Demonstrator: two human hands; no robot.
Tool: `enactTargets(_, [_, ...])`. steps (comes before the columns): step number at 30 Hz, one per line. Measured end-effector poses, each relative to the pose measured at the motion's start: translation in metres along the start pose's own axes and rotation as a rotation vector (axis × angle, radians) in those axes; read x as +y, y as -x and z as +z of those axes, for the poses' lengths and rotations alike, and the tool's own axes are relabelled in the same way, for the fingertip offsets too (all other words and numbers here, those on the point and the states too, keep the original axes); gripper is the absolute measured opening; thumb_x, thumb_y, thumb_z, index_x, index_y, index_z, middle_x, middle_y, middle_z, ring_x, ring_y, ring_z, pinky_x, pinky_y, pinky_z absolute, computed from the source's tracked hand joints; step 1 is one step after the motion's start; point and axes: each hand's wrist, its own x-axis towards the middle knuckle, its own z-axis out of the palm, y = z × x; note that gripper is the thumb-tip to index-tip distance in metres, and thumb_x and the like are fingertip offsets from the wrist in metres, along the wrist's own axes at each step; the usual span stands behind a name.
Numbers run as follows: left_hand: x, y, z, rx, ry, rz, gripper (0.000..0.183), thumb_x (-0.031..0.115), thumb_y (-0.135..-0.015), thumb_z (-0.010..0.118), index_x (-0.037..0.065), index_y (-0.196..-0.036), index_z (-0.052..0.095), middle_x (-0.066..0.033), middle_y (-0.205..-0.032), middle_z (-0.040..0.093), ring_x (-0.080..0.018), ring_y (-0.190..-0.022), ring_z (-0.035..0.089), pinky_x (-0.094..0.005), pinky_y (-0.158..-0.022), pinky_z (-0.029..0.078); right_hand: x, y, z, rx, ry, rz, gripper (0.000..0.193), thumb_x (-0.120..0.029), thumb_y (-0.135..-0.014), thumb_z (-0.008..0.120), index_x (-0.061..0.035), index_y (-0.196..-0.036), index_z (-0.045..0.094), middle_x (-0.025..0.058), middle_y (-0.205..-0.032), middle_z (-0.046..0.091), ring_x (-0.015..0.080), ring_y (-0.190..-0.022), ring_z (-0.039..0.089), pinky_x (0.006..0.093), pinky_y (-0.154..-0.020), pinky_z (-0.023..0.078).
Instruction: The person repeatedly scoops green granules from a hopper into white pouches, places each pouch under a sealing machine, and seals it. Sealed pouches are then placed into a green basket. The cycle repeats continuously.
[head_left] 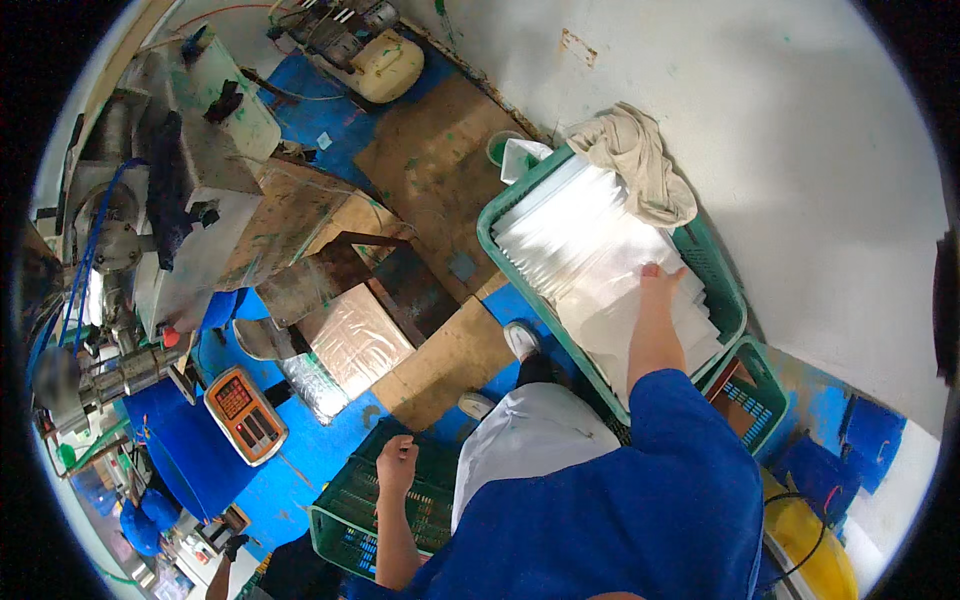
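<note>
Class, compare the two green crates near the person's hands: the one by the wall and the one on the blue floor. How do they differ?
The wall crate is packed with white sheets, and a beige cloth hangs over its rim; the floor crate looks empty. The right hand rests on the sheets; the left hand hangs loosely curled over the floor crate. Both are green plastic lattice crates.

The stacked white sheets (590, 250) in the large green crate (520, 275) were motion-blurred; single sheets could not be told apart. The right hand (660, 280) lay on them, its palm hidden, so any grip could not be judged. A beige cloth (640, 160) covered the crate's far corner. The person's blue sleeve (690, 440) hid the crate's near rim. A second green crate (755, 385) was mostly covered. The left hand (397, 462) was curled over a small green crate (350, 510); its contents were unreadable. The orange scale (245, 415) display was too small to read. The machine (130, 230) was cut off at the picture's left rim.
</note>
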Motion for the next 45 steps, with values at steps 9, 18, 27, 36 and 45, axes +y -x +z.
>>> enactTargets(9, [0.08,-0.027,-0.02,0.015,-0.162,0.266,0.024,0.02,-0.08,0.055,0.011,-0.099,0.063,-0.0147,-0.094,0.062,-0.0343,-0.088,0.058,-0.0395,-0.076,0.047,0.013,0.161,0.177,0.177,0.405,-0.783,0.031,-0.016,-0.084,0.049,0.0027,-0.108,0.048,0.0173,-0.107,0.054,0.0293,-0.097,0.055,0.04,-0.087,0.047])
enactTargets(18, [0.174,-0.05,-0.042,-0.271,1.729,0.112,0.041,0.037,-0.094,0.038,0.005,-0.117,0.051,-0.0097,-0.114,0.054,-0.021,-0.105,0.051,-0.038,-0.091,0.041,0.291,0.322,0.292,-0.634,1.027,0.595,0.025,-0.025,-0.084,0.059,-0.0043,-0.098,0.056,0.0022,-0.087,0.057,0.0141,-0.08,0.052,0.0319,-0.077,0.042])
enactTargets(27, [0.049,-0.063,-0.131,0.373,1.64,-0.378,0.038,0.038,-0.09,0.046,0.003,-0.098,0.056,-0.0111,-0.089,0.06,-0.0282,-0.079,0.058,-0.0404,-0.072,0.047,0.496,0.405,0.294,-0.888,1.721,0.2,0.038,-0.032,-0.092,0.045,0.0041,-0.089,0.058,0.0139,-0.079,0.06,0.0214,-0.07,0.054,0.0349,-0.068,0.043])
enactTargets(36, [-0.036,-0.247,-0.204,0.949,0.739,-0.163,0.041,0.039,-0.084,0.053,-0.002,-0.085,0.06,-0.0205,-0.071,0.06,-0.0332,-0.066,0.057,-0.0412,-0.062,0.042,0.602,0.271,0.38,-0.737,2.154,-0.518,0.05,-0.046,-0.084,0.051,0.0017,-0.073,0.061,0.0228,-0.076,0.06,0.0405,-0.073,0.057,0.046,-0.066,0.044])
enactTargets(45, [-0.005,-0.238,-0.228,0.984,0.134,0.022,0.034,0.019,-0.078,0.054,0.005,-0.109,0.052,-0.0194,-0.107,0.058,-0.036,-0.101,0.054,-0.0469,-0.079,0.044,0.605,0.24,0.354,-0.614,2.268,-0.537,0.044,-0.042,-0.084,0.052,-0.0008,-0.075,0.061,0.0223,-0.081,0.061,0.04,-0.081,0.058,0.0469,-0.068,0.045])
